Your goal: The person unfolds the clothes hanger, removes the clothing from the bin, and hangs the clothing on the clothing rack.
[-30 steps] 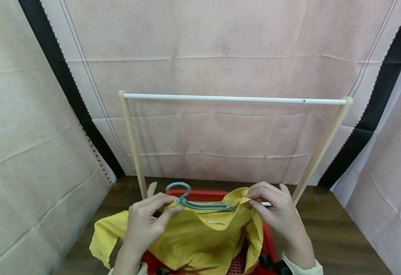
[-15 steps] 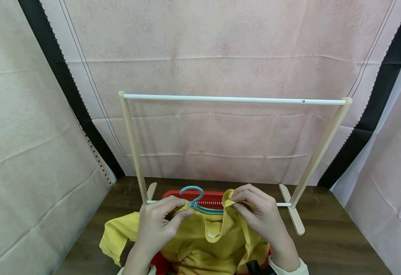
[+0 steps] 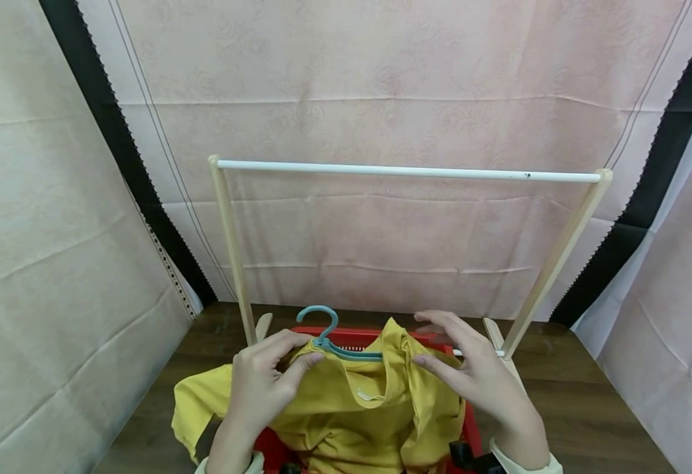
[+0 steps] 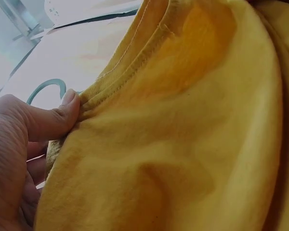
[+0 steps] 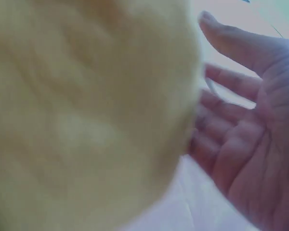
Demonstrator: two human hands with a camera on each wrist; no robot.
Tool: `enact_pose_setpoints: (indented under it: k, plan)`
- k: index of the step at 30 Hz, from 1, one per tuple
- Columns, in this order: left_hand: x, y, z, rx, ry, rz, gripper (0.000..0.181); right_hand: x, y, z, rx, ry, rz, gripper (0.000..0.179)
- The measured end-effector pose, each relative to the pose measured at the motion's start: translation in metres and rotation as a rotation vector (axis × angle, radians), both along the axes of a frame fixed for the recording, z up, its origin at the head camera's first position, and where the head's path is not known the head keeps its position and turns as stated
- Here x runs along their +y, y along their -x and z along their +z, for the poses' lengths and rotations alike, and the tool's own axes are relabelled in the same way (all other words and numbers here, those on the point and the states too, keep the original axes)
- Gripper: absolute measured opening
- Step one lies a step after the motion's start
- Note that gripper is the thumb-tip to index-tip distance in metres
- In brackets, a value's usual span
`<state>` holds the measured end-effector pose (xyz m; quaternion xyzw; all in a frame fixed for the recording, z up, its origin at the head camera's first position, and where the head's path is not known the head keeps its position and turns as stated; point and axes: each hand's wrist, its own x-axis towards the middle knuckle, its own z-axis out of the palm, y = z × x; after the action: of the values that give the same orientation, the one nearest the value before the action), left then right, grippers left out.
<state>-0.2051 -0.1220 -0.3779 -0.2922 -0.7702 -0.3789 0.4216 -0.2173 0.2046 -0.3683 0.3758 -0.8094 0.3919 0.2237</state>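
Note:
A yellow shirt hangs spread between my hands in the head view, its neckline facing up. A blue clothes hanger sits partly inside the neck, with its hook sticking up on the left. My left hand pinches the shirt at the left side of the collar, close to the hanger; the left wrist view shows thumb and cloth together. My right hand is beside the shirt's right shoulder, fingers spread and apart from the cloth. The hanger's right arm is hidden under the fabric.
Beneath the shirt is a red basket. Behind it stands a rack with a white top bar and pale wooden legs. All stands on a brown wooden table, with pale fabric walls around.
My right hand has let go of the collar's right side and moved right, fingers opening. The right collar now stands up over the hanger. My left hand keeps its pinch.

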Motion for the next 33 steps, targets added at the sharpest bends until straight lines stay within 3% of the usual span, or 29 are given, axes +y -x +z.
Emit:
enact_pose_setpoints:
  k: [4, 8, 12, 17, 22, 27, 30, 33]
  plan:
    - [-0.001, 0.000, 0.001, 0.008, -0.012, -0.004, 0.018, 0.012, -0.002, -0.002, -0.111, -0.097, -0.049, 0.039]
    - [0.001, -0.001, 0.001, 0.020, -0.009, -0.001, 0.019, 0.011, -0.001, -0.004, -0.155, -0.119, 0.029, 0.012]
    - [0.006, -0.001, 0.001, 0.045, -0.011, 0.001, 0.020, 0.006, 0.003, -0.006, -0.068, -0.086, 0.094, 0.016]
    - [0.009, -0.002, 0.002, 0.057, -0.020, -0.007, 0.019, 0.003, 0.003, -0.006, 0.045, -0.044, 0.076, 0.026]
    - [0.012, -0.003, 0.002, 0.057, -0.038, -0.034, 0.020, -0.001, 0.002, -0.004, 0.082, -0.001, 0.078, 0.027]
    - [0.027, -0.004, -0.003, 0.065, 0.000, -0.080, 0.018, -0.019, 0.001, -0.005, 0.087, 0.024, 0.185, 0.025]
    - [0.038, -0.005, -0.007, 0.061, 0.042, -0.067, 0.016, -0.032, 0.002, -0.006, 0.107, 0.000, 0.241, 0.021]
    - [0.046, -0.006, -0.009, 0.054, 0.053, -0.050, 0.015, -0.038, 0.001, -0.006, 0.152, -0.003, 0.240, 0.019]
